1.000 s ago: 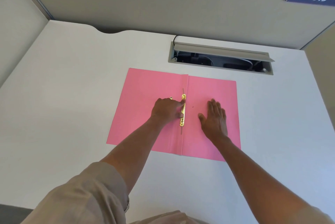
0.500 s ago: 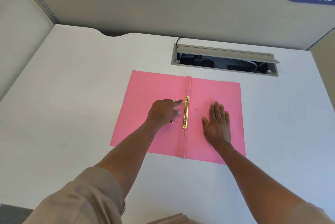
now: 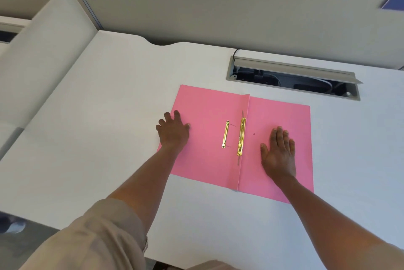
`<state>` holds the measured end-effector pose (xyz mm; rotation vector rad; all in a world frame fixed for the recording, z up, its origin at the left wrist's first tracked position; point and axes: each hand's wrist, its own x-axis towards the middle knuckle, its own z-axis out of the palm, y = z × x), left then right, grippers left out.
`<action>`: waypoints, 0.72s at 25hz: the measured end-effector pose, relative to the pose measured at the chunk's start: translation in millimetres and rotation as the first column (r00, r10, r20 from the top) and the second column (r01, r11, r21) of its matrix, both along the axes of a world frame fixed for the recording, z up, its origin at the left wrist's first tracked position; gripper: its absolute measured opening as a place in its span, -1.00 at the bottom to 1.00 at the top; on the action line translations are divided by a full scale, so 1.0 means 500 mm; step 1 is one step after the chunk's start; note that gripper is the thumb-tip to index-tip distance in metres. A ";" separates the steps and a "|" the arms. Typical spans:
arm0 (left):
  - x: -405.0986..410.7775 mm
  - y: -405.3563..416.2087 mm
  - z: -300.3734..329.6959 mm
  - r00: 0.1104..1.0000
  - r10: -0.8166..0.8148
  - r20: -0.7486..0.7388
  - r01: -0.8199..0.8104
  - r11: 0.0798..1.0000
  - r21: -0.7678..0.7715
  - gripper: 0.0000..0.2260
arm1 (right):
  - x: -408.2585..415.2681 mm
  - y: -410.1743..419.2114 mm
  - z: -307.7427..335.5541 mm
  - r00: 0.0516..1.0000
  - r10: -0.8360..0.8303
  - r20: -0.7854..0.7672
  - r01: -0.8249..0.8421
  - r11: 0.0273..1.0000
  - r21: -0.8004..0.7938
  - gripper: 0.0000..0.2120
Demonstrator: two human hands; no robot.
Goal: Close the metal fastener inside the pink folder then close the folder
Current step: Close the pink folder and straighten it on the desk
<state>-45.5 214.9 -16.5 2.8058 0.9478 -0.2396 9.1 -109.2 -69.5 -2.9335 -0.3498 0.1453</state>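
Note:
The pink folder (image 3: 209, 112) lies open and flat on the white desk. A gold metal fastener (image 3: 241, 136) runs along its centre fold, with thin prongs sticking out at both ends. A second, shorter gold strip (image 3: 225, 134) lies loose on the left flap. My left hand (image 3: 173, 131) rests at the folder's left edge, fingers spread, half on the desk. My right hand (image 3: 278, 154) lies flat, palm down, on the right flap. Neither hand holds anything.
An open cable tray (image 3: 293, 79) with a raised grey lid is sunk into the white desk (image 3: 109, 116) just behind the folder. Grey partition walls (image 3: 218, 7) stand at the back. A padded side panel (image 3: 39, 55) borders the left.
My left hand has moved from the fastener out to the folder's left edge, leaving the short gold strip on the left flap. My right hand stays flat. The camera swung left.

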 end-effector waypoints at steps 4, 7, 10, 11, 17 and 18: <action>0.001 0.020 0.008 0.997 0.079 -0.001 -0.079 0.992 -0.098 -0.42 | 0.000 0.001 -0.003 1.000 0.002 0.011 -0.002 1.000 0.003 -0.31; 0.016 0.032 0.013 0.989 0.150 0.000 -0.148 0.975 -0.164 -0.46 | -0.001 0.004 -0.002 1.000 0.005 0.016 -0.005 1.000 -0.001 -0.31; 0.028 0.053 0.014 0.976 0.217 0.002 -0.209 0.942 -0.261 -0.51 | -0.001 0.005 -0.003 1.000 0.002 0.009 -0.002 1.000 -0.005 -0.32; 0.030 0.062 0.014 0.970 0.245 0.010 -0.231 0.928 -0.293 -0.52 | -0.001 0.005 -0.004 1.000 -0.001 0.010 0.001 1.000 -0.008 -0.34; 0.039 0.101 0.025 0.925 0.380 0.007 -0.347 0.851 -0.394 -0.66 | 0.003 0.005 -0.009 1.000 -0.018 0.008 0.018 1.000 -0.019 -0.37; 0.044 0.098 0.036 0.912 0.411 0.007 -0.375 0.839 -0.393 -0.72 | 0.003 0.005 -0.010 1.000 -0.020 0.007 0.020 1.000 -0.020 -0.37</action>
